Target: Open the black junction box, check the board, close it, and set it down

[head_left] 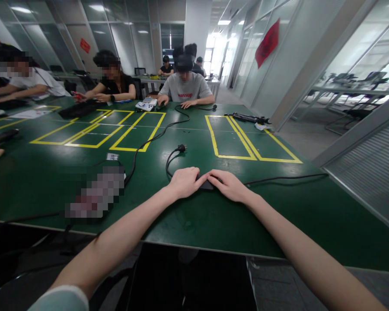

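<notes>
A bare left hand (184, 182) and bare right hand (229, 185) meet over one small, flat, dark block (208, 185) on the green desk (188, 224); whether either grip pinches it, one cannot tell. Beyond lie one black plug (181, 148) and, rightward, two yellow-taped rectangles (216, 145).

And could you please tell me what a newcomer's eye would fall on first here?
Most likely the person's left hand and right hand, which come together over a dark object on the green table. Beyond them, bright yellow outlines mark its surface, and a red sheet stands out on the wall toward the upper right.
</notes>
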Tool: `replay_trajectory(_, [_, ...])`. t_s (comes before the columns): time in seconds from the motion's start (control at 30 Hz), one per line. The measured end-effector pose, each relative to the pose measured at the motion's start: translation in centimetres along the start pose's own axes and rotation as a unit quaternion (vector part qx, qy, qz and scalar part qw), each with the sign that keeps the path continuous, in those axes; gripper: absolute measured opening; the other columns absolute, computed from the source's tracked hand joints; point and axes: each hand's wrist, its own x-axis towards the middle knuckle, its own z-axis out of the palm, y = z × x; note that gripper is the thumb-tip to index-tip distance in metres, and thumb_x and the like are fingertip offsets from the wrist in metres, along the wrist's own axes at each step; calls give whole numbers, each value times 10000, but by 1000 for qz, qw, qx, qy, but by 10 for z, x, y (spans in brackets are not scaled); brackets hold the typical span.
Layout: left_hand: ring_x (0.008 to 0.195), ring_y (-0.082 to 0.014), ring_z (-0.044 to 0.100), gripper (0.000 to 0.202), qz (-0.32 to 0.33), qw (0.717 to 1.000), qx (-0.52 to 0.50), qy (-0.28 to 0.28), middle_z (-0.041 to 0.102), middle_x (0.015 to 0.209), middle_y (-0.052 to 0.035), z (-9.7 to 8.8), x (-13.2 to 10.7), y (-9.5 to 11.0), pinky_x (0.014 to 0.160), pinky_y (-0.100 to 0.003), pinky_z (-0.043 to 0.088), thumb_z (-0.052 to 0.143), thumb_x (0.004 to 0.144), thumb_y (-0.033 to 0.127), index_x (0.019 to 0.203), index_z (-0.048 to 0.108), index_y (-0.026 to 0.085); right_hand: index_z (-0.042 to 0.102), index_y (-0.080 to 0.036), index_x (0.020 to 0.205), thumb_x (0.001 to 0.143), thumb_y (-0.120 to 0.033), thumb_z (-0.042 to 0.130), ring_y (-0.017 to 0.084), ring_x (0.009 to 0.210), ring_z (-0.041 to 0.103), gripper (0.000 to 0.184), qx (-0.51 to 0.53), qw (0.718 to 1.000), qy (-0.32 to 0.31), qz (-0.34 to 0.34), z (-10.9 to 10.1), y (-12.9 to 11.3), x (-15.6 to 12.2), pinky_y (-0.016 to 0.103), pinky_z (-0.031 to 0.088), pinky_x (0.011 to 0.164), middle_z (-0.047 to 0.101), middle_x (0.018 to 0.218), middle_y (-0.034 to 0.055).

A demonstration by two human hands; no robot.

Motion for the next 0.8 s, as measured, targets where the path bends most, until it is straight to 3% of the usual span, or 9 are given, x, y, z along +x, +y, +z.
replay_trajectory(0.13, [896, -255, 673, 452, 24, 999, 6, 26, 696, 886, -93, 2, 1, -2, 778, -339, 489, 344, 1078, 471, 882, 630, 182, 633, -229, 875, 1067, -376, 336, 228, 818, 663, 383, -86, 996, -1, 23, 4, 2, 1, 335, 483, 752, 731, 878, 75])
replay_trajectory(0.37, [972, -240, 648, 365, 84, 995, 22, 54, 695, 982, -92, -1, -1, -4, 873, -354, 487, 342, 1087, 362, 996, 644, 177, 619, -230, 910, 1087, -374, 262, 228, 807, 672, 423, -197, 980, 33, 25, 13, 3, 1, 313, 462, 700, 714, 899, 91])
replay_trajectory(0.43, [1035, -260, 636, 323, 130, 989, 28, 66, 696, 1086, -105, -1, -2, -4, 928, -384, 477, 469, 1041, 439, 1106, 636, 170, 632, -221, 919, 1091, -370, 241, 241, 840, 690, 453, -195, 978, 51, 44, 13, 5, 2, 320, 470, 715, 728, 916, 106])
replay_trajectory(0.5, [1114, -292, 614, 465, 170, 982, 37, 74, 672, 1218, -128, 0, -3, -4, 974, -415, 461, 624, 945, 508, 1252, 589, 161, 652, -213, 907, 1093, -378, 227, 251, 851, 702, 492, -189, 977, 70, 63, 12, 8, 3, 325, 472, 718, 747, 920, 122])
replay_trajectory(0.57, [1154, -309, 599, 568, 184, 978, 57, 74, 653, 1275, -142, 1, -2, -5, 978, -427, 454, 694, 898, 461, 1346, 533, 152, 663, -207, 848, 1093, -410, 217, 257, 803, 706, 548, -181, 977, 81, 82, 11, 12, 3, 329, 463, 689, 758, 874, 134])
replay_trajectory(0.7, [1114, -295, 620, 419, 175, 978, 105, 43, 698, 1157, -134, 2, 1, -6, 938, -415, 448, 643, 908, 227, 1312, 560, 148, 631, -219, 700, 1087, -453, 209, 256, 710, 697, 619, -147, 981, 60, 113, 9, 18, 4, 330, 436, 637, 739, 740, 126])
replay_trajectory(0.8, [1096, -302, 626, 386, 175, 978, 109, 21, 705, 1122, -138, 2, 2, -6, 940, -421, 448, 651, 876, 200, 1253, 593, 137, 615, -224, 668, 1082, -442, 231, 248, 683, 683, 605, -114, 985, 48, 120, 8, 15, 4, 326, 439, 631, 722, 702, 109])
